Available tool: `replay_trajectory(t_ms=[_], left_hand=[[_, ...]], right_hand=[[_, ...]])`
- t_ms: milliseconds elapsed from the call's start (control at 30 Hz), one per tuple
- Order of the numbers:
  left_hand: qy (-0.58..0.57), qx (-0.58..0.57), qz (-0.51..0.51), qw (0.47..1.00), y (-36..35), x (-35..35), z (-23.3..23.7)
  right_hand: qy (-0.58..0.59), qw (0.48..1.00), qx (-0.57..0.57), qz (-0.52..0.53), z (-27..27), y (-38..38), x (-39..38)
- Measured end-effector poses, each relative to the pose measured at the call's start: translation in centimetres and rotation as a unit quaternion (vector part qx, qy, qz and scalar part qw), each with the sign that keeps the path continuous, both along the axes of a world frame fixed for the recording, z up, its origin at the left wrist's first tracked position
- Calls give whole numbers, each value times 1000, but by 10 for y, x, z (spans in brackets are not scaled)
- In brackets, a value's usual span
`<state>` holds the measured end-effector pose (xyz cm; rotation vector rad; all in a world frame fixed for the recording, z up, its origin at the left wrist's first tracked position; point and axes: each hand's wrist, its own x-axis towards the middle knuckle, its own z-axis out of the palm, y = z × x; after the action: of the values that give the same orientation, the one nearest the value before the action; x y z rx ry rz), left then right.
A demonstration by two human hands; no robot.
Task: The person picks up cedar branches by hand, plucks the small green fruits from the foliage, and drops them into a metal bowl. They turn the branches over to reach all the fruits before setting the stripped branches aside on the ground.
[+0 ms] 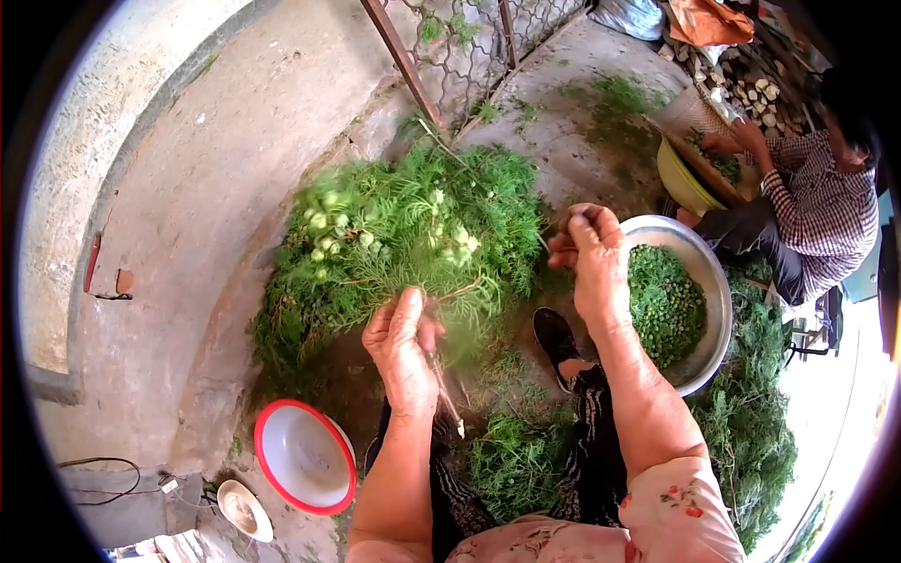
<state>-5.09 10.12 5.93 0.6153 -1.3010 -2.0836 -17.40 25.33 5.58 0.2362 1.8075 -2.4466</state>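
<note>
My left hand (404, 352) is closed around the woody stem of a leafy evergreen branch (413, 267). Pale green seed cones (328, 225) cluster on it, partly blurred, and the cut stem end points down toward my lap. My right hand (596, 253) has its fingers pinched together beside the rim of a metal basin (721, 291); what they hold, if anything, is too small to make out. Small green cones and bits of leaf (666, 305) lie in that basin. Behind my left hand rises a big heap of evergreen branches (502, 202).
A red-rimmed white basin (261, 441) and a small pale bowl (246, 511) stand at lower left. More cut branches (741, 441) lie at right and sprigs (516, 460) between my legs. Another person (798, 197) sits upper right by a yellow basin (683, 183). A metal gate (404, 56) stands behind.
</note>
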Motion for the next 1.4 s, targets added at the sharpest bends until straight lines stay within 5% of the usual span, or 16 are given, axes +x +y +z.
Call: replay_trajectory(t_ms=[100, 167, 367, 667, 767, 833, 933, 1233, 1400], left_hand=[[5, -2, 8, 1000, -2, -3, 1], [1, -14, 10, 1000, -2, -5, 3], [-25, -44, 8, 999, 5, -4, 10], [-12, -24, 1, 1000, 5, -5, 4], [-14, -21, -14, 1000, 14, -5, 3], [8, -9, 61, 998, 1, -3, 9], [-14, -4, 95, 995, -8, -2, 12], [4, -76, -10, 997, -5, 5, 10], [-7, -78, -46, 996, -4, 5, 10]], right_hand=[[-53, 983, -101, 146, -2, -10, 16], [-71, 958, -55, 272, -2, -13, 25], [1, 915, 70, 396, 9, -23, 46], [201, 926, 212, 240, 5, -31, 54], [48, 963, 166, 205, -3, -26, 48], [-65, 992, 90, 53, 17, -10, 30], [-15, 991, -110, 69, -3, 16, -3], [-184, 918, -215, 276, -2, -24, 33], [-124, 922, -196, 309, 5, -23, 33]])
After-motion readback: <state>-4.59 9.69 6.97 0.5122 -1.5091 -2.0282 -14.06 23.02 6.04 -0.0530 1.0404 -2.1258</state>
